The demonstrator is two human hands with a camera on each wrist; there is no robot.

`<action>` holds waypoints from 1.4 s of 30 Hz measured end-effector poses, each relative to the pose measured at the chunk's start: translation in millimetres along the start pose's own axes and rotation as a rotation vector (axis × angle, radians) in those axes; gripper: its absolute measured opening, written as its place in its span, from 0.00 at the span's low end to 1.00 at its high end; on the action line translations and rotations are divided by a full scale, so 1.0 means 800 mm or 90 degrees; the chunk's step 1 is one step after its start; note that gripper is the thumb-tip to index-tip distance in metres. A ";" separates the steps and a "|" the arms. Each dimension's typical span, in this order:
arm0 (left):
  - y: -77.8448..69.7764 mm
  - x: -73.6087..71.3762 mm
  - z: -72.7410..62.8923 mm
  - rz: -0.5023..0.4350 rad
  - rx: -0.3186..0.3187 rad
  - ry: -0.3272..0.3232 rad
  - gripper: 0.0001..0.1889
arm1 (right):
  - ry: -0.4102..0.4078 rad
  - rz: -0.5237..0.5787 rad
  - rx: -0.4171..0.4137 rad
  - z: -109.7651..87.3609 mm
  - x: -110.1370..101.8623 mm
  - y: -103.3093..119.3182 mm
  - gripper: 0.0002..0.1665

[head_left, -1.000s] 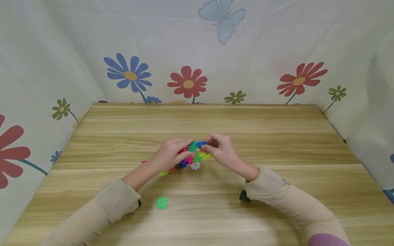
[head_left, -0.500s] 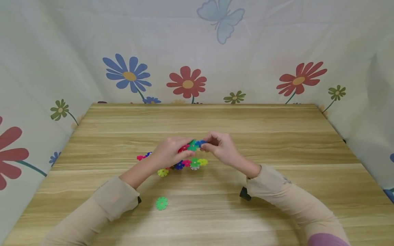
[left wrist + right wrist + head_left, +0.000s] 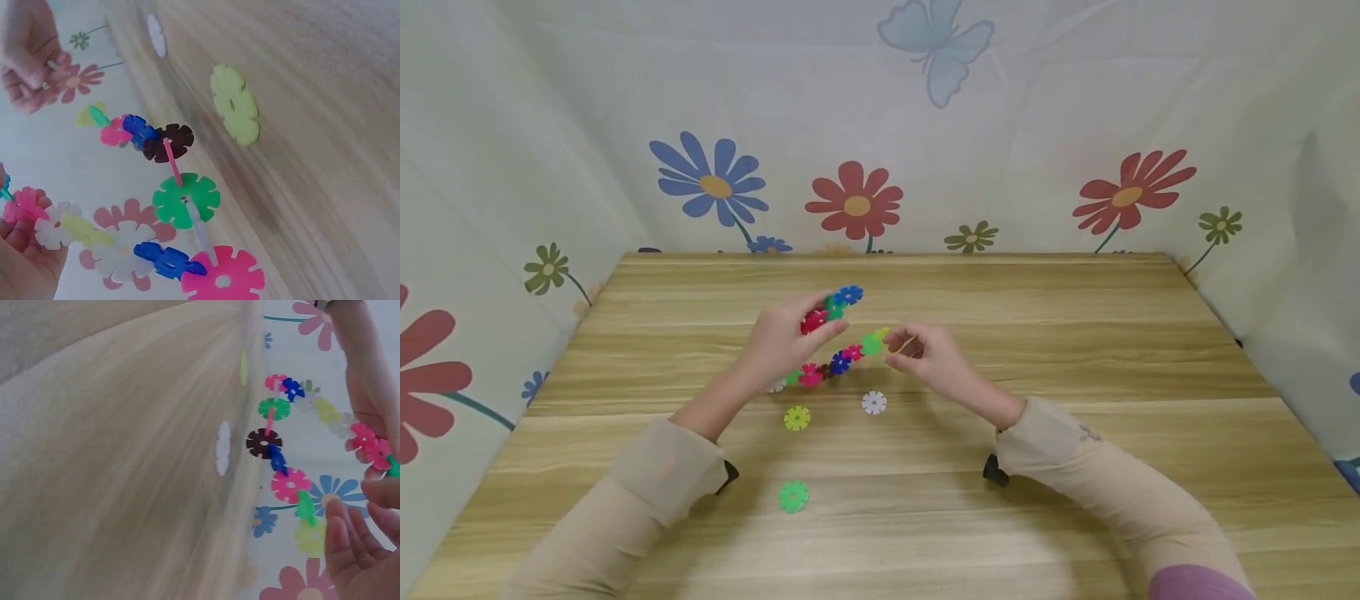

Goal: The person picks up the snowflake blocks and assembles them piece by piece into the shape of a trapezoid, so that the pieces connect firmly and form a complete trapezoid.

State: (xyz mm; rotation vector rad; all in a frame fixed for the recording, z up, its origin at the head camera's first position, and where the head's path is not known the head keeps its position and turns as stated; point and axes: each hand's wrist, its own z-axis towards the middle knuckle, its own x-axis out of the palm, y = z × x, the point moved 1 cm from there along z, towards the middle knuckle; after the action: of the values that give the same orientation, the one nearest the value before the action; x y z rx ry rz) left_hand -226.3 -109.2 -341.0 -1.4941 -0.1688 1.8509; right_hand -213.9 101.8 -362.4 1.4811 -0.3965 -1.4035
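Observation:
My left hand (image 3: 778, 337) grips a chain of slotted plastic snowflake discs (image 3: 810, 375) near its one end, at pink discs. Beyond these fingers stick out a green disc and a blue end disc (image 3: 849, 295). In the left wrist view the chain hangs in a raised loop through white, yellow, blue, pink, green and brown discs. Its other end, a yellow disc (image 3: 308, 537), is close to the fingertips of my right hand (image 3: 936, 358). That hand is loosely curled, with nothing visible between thumb and fingers. The left palm hides part of the chain in the head view.
Loose on the wooden table (image 3: 1037, 333) lie a white disc (image 3: 874, 403), a yellow disc (image 3: 797, 418) and, nearer the front, a green disc (image 3: 793, 497). A flower-printed cloth (image 3: 1037, 108) stands behind the table and along both sides.
My left hand has moved left and away from me, lifting the chain off the table. My right hand has let go of the blue end disc and stays about where it was.

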 end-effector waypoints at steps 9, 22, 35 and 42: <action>0.013 -0.017 0.004 -0.042 -0.067 -0.044 0.29 | 0.226 -0.126 0.040 0.016 0.024 -0.030 0.16; 0.031 -0.031 -0.004 -0.120 -0.091 -0.062 0.25 | 0.319 -0.242 0.039 0.018 0.042 -0.035 0.16; 0.036 -0.023 -0.012 -0.161 -0.133 -0.030 0.21 | 0.295 -0.209 0.014 0.003 0.040 -0.039 0.15; 0.033 -0.008 -0.014 -0.229 -0.155 -0.010 0.20 | 0.298 -0.112 0.023 -0.009 0.025 -0.046 0.14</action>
State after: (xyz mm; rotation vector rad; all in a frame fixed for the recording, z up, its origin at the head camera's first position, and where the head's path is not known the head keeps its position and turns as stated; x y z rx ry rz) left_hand -227.7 -136.1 -353.2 -1.4942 -0.6481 1.5918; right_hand -216.4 105.0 -404.6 1.8478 0.0021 -1.1351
